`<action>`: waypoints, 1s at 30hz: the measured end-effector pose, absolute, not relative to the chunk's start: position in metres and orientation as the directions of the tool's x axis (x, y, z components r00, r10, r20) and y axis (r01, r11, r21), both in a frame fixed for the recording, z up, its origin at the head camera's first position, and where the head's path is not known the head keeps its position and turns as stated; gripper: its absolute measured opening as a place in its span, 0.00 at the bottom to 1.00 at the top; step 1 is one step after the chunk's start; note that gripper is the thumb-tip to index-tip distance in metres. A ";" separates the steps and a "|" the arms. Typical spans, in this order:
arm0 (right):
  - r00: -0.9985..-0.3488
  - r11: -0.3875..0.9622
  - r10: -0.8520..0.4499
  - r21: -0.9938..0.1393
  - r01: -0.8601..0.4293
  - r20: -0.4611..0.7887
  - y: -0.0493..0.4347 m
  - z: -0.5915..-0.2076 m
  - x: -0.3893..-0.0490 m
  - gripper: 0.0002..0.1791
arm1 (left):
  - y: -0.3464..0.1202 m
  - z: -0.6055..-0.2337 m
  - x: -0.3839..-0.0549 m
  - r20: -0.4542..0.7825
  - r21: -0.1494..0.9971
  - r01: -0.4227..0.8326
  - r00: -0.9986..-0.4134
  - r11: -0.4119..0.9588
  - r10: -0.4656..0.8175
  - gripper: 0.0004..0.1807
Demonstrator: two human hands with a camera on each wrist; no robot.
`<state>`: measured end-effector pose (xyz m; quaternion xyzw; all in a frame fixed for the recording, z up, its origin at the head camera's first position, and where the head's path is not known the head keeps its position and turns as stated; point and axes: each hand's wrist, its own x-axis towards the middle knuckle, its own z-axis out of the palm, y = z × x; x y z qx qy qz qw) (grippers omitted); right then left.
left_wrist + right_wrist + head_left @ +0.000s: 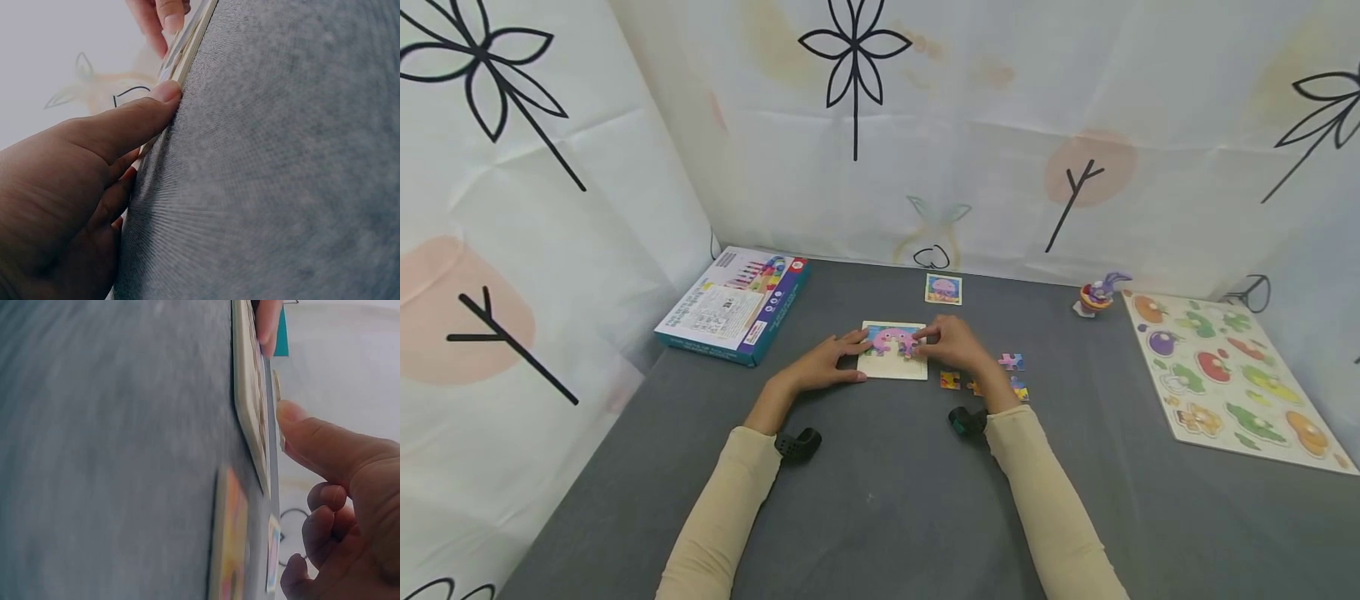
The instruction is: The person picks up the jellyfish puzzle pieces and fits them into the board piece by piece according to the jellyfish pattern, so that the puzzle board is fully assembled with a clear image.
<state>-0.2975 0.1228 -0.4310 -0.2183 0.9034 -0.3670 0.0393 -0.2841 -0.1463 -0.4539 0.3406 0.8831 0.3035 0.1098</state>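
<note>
A pale puzzle board lies on the grey table, its upper part filled with a picture of a pink animal. Along its left edge rests my left hand, fingers fairly straight at the top side. The thumb of that hand presses on the board's near edge. My right hand pinches a small puzzle piece just over the board's right part. Its thumb shows on one side of the piece; the opposing finger is hidden. Loose puzzle pieces lie right of the board, some partly behind the right wrist.
Behind the board lies a small picture card. A flat box is at the back left. On the right are a purple rabbit figure and a large board with vegetable pictures. A printed white cloth hangs behind the table.
</note>
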 end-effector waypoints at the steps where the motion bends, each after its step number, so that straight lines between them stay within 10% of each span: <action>1: -0.904 0.642 -0.419 -0.678 -0.358 0.079 0.119 -0.430 -0.297 0.16 | -0.146 -0.454 -0.284 0.009 0.609 0.533 -0.745 0.587 0.667 0.35; 30: -0.911 0.703 -0.411 -0.624 -0.341 0.035 0.089 -0.430 -0.299 0.25 | -0.145 -0.452 -0.285 0.005 0.628 0.517 -0.750 0.582 0.661 0.35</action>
